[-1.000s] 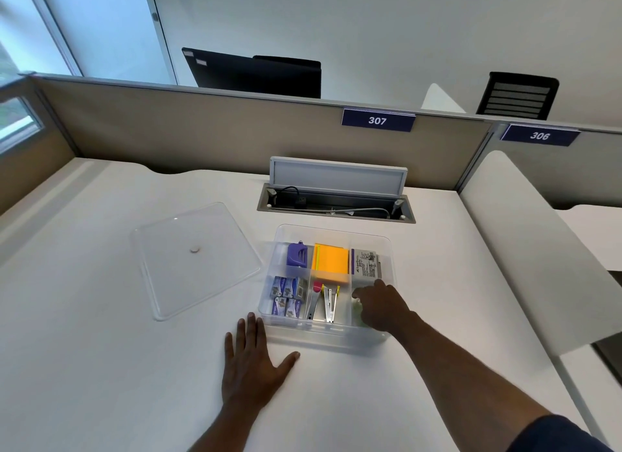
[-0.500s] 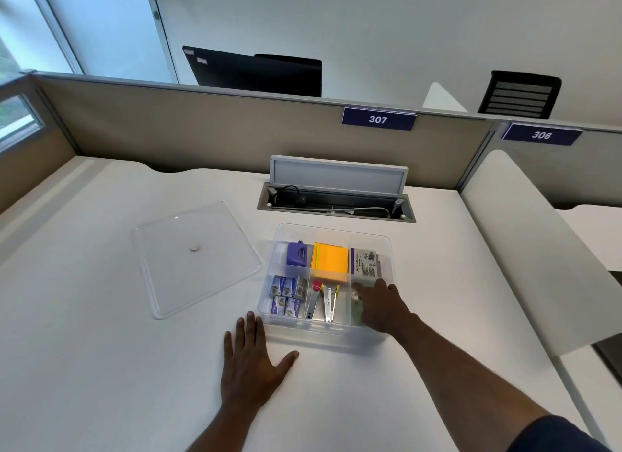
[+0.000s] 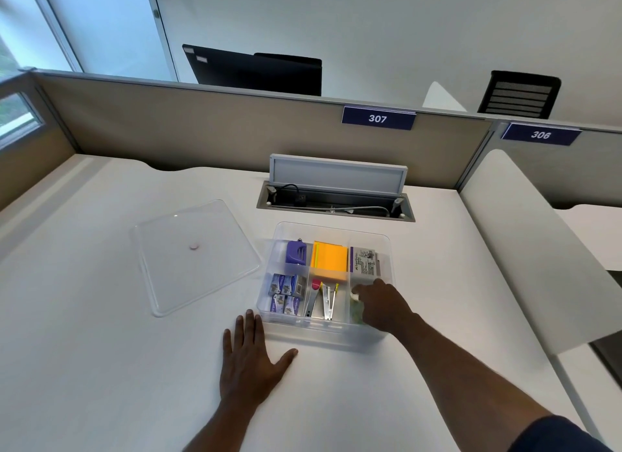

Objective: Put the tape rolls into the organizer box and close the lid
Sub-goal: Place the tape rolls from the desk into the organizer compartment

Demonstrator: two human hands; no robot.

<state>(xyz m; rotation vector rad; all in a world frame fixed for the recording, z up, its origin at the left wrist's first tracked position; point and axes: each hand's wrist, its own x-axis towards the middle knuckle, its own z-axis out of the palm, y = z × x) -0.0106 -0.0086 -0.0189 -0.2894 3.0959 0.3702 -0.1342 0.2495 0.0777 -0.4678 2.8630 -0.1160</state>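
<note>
The clear organizer box (image 3: 331, 228) stands open on the white desk, split into several compartments. My right hand (image 3: 382, 303) reaches down into its front right compartment, fingers curled on a pale tape roll (image 3: 356, 309) that is mostly hidden under the hand. The clear lid (image 3: 192, 253) lies flat on the desk to the left of the box, apart from it. My left hand (image 3: 250, 354) rests flat on the desk just in front of the box's left corner, fingers spread, holding nothing.
Other compartments hold a purple hole punch (image 3: 296, 252), orange sticky notes (image 3: 330, 261), a printed packet (image 3: 365, 265), staple boxes (image 3: 286, 293) and staplers (image 3: 323, 302). An open cable hatch (image 3: 336, 199) sits behind the box. A white divider (image 3: 525, 249) borders the desk's right side.
My right hand has pushed slightly farther and deeper into the front right compartment. My left hand and the lid have stayed put.
</note>
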